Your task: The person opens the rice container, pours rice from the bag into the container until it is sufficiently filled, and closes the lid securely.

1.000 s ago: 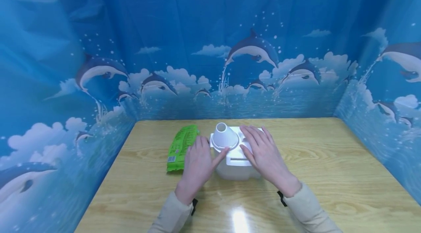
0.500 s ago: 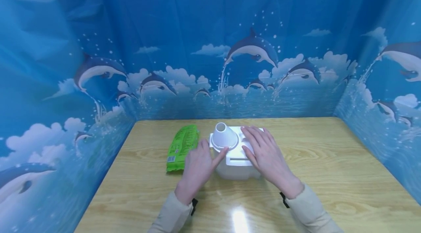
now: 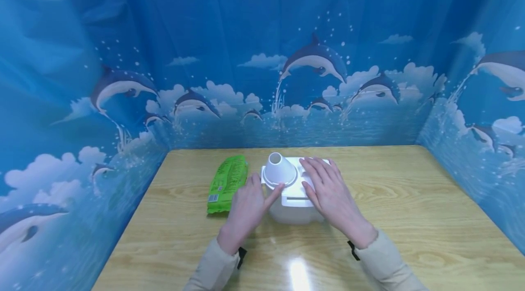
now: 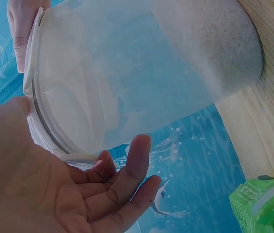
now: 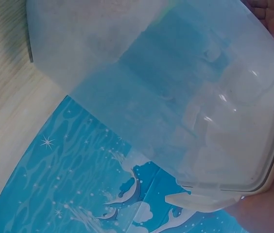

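A translucent storage container (image 3: 293, 215) stands on the table under a white lid (image 3: 293, 191) with a cone-shaped spout (image 3: 280, 173). Pale grain (image 4: 219, 43) shows at its bottom in the left wrist view. My left hand (image 3: 248, 202) holds the lid's left side, thumb on the front edge and index fingertip bent at a side latch (image 4: 78, 158); the other fingers are loosely bent beside the wall. My right hand (image 3: 330, 190) rests on the lid's right part with fingers extended. Another latch (image 5: 202, 201) sticks outward beneath it in the right wrist view.
A green printed bag (image 3: 225, 184) lies just left of the container, partly behind my left hand. The wooden table (image 3: 410, 209) meets a blue dolphin-print curtain (image 3: 254, 54) at the back and on both sides.
Both hands stay at the lid. My right hand has shifted very slightly; the container and the green bag keep their places.
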`<state>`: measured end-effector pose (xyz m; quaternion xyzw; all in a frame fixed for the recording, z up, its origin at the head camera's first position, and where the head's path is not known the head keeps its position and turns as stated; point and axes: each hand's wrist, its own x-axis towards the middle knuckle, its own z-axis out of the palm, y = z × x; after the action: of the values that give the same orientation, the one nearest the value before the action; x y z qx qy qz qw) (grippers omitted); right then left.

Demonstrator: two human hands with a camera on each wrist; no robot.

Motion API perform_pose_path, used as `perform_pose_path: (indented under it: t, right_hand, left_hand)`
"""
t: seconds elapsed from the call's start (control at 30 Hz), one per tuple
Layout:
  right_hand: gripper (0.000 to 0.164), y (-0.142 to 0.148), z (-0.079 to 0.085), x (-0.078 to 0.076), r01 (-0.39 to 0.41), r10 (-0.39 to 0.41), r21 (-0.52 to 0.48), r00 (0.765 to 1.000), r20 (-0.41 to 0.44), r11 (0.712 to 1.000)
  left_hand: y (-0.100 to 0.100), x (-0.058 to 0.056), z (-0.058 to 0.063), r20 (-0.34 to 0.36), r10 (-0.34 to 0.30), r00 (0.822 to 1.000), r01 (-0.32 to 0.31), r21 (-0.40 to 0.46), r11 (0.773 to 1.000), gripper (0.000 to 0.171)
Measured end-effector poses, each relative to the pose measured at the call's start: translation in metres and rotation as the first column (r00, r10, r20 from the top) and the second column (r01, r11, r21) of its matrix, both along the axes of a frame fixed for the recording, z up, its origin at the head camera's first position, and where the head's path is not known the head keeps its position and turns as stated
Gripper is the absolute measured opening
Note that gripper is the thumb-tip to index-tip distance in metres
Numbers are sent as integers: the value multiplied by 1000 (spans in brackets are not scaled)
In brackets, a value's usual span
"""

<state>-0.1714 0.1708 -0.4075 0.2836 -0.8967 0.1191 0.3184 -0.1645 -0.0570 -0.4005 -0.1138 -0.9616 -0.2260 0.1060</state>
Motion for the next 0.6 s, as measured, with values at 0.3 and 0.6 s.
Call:
perform_pose_path:
  t: [0.3, 0.6]
  right_hand:
    - [62, -1, 0, 1, 6, -6, -3, 1000, 11, 1000]
    - [62, -3, 1, 2, 15, -14, -5, 1000, 13, 1000]
  left_hand:
    - [-1, -1, 0, 12, -9, 1000, 9, 0, 1000, 83]
    - [-3, -1, 2, 17, -23, 1000, 23, -7, 1000, 84]
